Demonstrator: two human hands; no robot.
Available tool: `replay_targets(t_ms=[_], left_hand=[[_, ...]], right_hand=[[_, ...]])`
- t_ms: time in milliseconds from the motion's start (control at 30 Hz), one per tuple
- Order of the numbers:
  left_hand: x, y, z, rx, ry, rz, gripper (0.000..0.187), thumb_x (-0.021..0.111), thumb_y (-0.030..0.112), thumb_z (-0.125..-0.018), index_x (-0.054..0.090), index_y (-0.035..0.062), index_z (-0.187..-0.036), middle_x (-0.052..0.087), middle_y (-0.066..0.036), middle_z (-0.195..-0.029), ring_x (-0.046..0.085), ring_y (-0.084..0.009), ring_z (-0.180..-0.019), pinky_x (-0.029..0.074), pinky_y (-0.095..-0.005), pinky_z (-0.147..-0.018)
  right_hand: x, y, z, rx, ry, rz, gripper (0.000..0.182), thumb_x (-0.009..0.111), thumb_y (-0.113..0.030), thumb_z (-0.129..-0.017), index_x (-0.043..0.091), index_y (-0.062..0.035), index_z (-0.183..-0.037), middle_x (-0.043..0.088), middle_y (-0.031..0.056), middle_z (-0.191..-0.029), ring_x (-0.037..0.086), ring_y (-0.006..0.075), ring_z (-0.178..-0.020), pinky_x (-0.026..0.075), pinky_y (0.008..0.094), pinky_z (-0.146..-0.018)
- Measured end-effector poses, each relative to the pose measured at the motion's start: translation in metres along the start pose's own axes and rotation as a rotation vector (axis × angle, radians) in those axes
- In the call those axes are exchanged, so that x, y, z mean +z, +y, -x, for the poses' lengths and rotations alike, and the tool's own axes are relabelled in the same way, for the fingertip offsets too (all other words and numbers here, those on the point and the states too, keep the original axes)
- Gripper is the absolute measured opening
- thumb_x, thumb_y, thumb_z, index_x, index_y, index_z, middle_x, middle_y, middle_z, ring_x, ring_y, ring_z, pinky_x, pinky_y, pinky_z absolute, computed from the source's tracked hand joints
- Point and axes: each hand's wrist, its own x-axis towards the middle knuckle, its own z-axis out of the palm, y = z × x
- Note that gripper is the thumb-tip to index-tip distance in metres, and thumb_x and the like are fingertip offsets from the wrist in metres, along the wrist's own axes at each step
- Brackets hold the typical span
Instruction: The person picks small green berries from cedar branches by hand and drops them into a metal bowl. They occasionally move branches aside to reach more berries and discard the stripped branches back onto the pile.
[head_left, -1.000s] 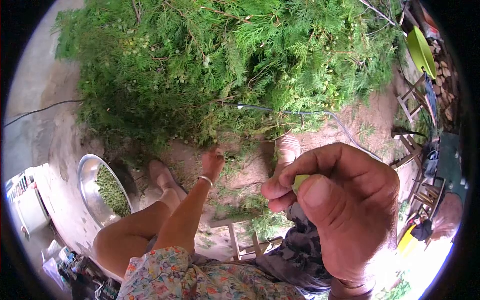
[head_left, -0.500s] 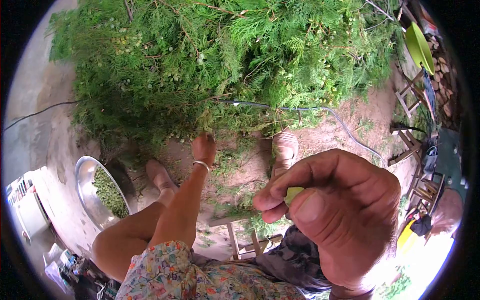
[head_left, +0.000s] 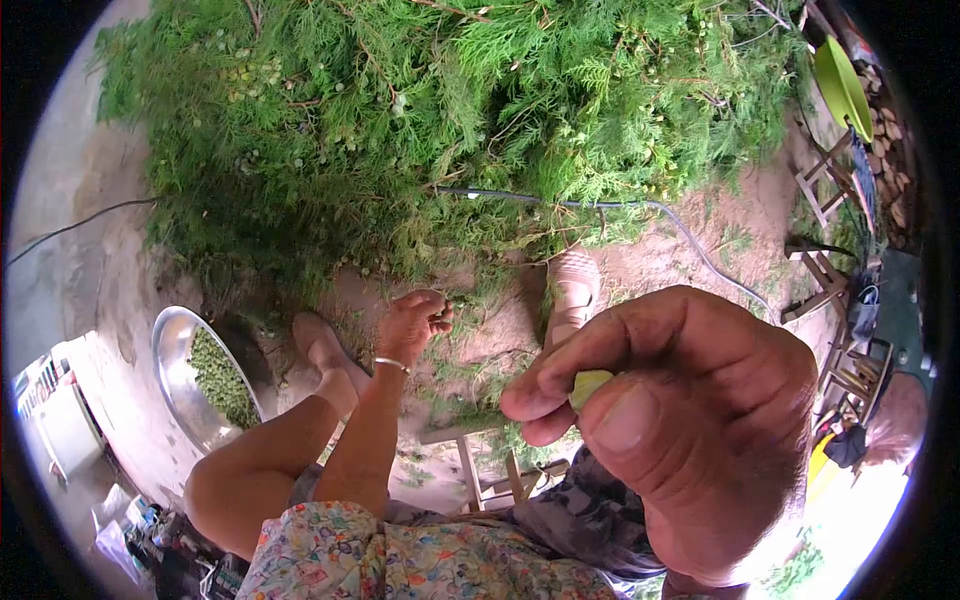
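My right hand [head_left: 690,420] is large and close to the camera, with a small pale green piece [head_left: 590,386] pinched between thumb and forefinger. Lower down, my left hand [head_left: 412,322], with a bracelet at the wrist, hangs over the dirt floor just short of the branches. Its fingers are curled in; whatever they hold is too small to make out. A large heap of green conifer branches [head_left: 420,120] with small round cones fills the top. At the left a metal basin [head_left: 172,372] holds many small green cones [head_left: 222,382].
A dark cable [head_left: 690,244] runs along the heap's near edge. My feet, in light shoes [head_left: 576,280], stand on the dirt. Wooden stools [head_left: 822,284] and a green basin [head_left: 842,88] are at the right. A wooden frame [head_left: 468,474] is at the bottom centre.
My left hand has drawn back from the branches toward me, and the pale green sprig at its fingertips no longer shows. My right hand keeps its pinch, almost unmoved.
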Motion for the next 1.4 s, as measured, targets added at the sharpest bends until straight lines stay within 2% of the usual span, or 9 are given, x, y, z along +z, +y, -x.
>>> replay_targets(t_ms=[333,467,600,667,700,800,1000,1167,1400], left_hand=[[-0.005,-0.088,-0.07,0.551,0.206,-1.496,0.026,0.07,0.019,-0.07,0.061,0.0013,-0.087,0.062,-0.02,-0.074,0.059,-0.0409,-0.071,0.048,-0.0457,-0.067],[-0.025,-0.088,-0.07,0.705,0.092,-1.34,0.021,0.069,0.014,-0.071,0.059,-0.0005,-0.082,0.061,-0.016,-0.066,0.06,-0.0343,-0.065,0.048,-0.0431,-0.059],[-0.025,-0.039,-0.043,0.065,-0.156,-0.311,0.008,0.063,0.005,-0.074,0.056,0.0005,-0.074,0.055,-0.006,-0.061,0.053,-0.0143,-0.055,0.042,-0.0273,-0.045],[-0.017,-0.013,-0.035,0.307,-0.108,-0.28,0.008,0.061,0.006,-0.078,0.056,0.0012,-0.075,0.056,-0.007,-0.062,0.052,-0.0136,-0.052,0.04,-0.0262,-0.043],[-0.021,-0.016,-0.039,0.994,-0.032,-0.912,0.009,0.059,0.008,-0.08,0.056,0.0018,-0.075,0.055,-0.005,-0.063,0.051,-0.0147,-0.051,0.039,-0.0285,-0.043],[-0.008,0.004,-0.056,0.244,0.132,-0.488,0.008,0.061,0.008,-0.079,0.059,0.0015,-0.076,0.058,-0.008,-0.063,0.054,-0.017,-0.052,0.041,-0.0327,-0.046],[-0.027,0.007,-0.091,0.781,0.644,-1.283,0.011,0.066,0.01,-0.073,0.063,0.0027,-0.081,0.063,-0.018,-0.071,0.062,-0.0302,-0.06,0.047,-0.0397,-0.056],[-0.035,0.019,-0.101,0.688,0.589,-1.437,0.012,0.066,0.01,-0.073,0.064,0.0038,-0.083,0.064,-0.018,-0.074,0.064,-0.0305,-0.07,0.048,-0.0423,-0.06],[-0.038,0.001,-0.034,-0.016,-0.015,-0.244,0.009,0.064,0.001,-0.075,0.059,-0.0047,-0.08,0.056,-0.011,-0.066,0.055,-0.0209,-0.057,0.046,-0.0317,-0.049]], right_hand=[[0.008,0.016,0.0,-0.133,0.121,-0.082,0.047,0.071,-0.035,-0.077,0.058,0.0097,-0.086,0.064,0.0179,-0.076,0.064,0.0206,-0.069,0.054,0.0309,-0.065],[0.006,0.021,-0.001,-0.168,0.11,-0.143,0.047,0.071,-0.035,-0.077,0.058,0.01,-0.085,0.064,0.018,-0.076,0.064,0.0208,-0.068,0.054,0.0307,-0.064],[0.005,0.02,0.0,-0.188,0.105,-0.125,0.047,0.071,-0.035,-0.077,0.057,0.01,-0.085,0.064,0.0182,-0.075,0.064,0.0207,-0.068,0.054,0.0305,-0.064],[0.005,0.021,0.001,-0.181,0.104,-0.143,0.047,0.071,-0.035,-0.077,0.057,0.01,-0.084,0.064,0.0184,-0.075,0.064,0.0207,-0.068,0.054,0.0303,-0.064],[0.006,0.021,0.0,-0.177,0.104,-0.157,0.047,0.071,-0.035,-0.077,0.057,0.01,-0.084,0.064,0.0185,-0.075,0.064,0.0207,-0.068,0.054,0.0301,-0.064],[0.003,0.022,-0.001,-0.176,0.054,-0.151,0.047,0.071,-0.035,-0.077,0.057,0.0099,-0.083,0.064,0.0184,-0.075,0.064,0.0206,-0.068,0.054,0.0303,-0.064],[0.004,0.022,-0.004,-0.13,0.075,-0.15,0.048,0.072,-0.034,-0.076,0.057,0.01,-0.084,0.064,0.0189,-0.077,0.064,0.0204,-0.069,0.053,0.0306,-0.066],[0.006,0.022,-0.001,-0.109,0.087,-0.167,0.048,0.073,-0.034,-0.076,0.057,0.0103,-0.085,0.065,0.0192,-0.078,0.064,0.0203,-0.069,0.053,0.0305,-0.066],[0.014,0.018,0.002,-0.085,0.137,-0.106,0.05,0.074,-0.034,-0.075,0.057,0.0113,-0.085,0.065,0.019,-0.076,0.064,0.0206,-0.067,0.054,0.0305,-0.066]])
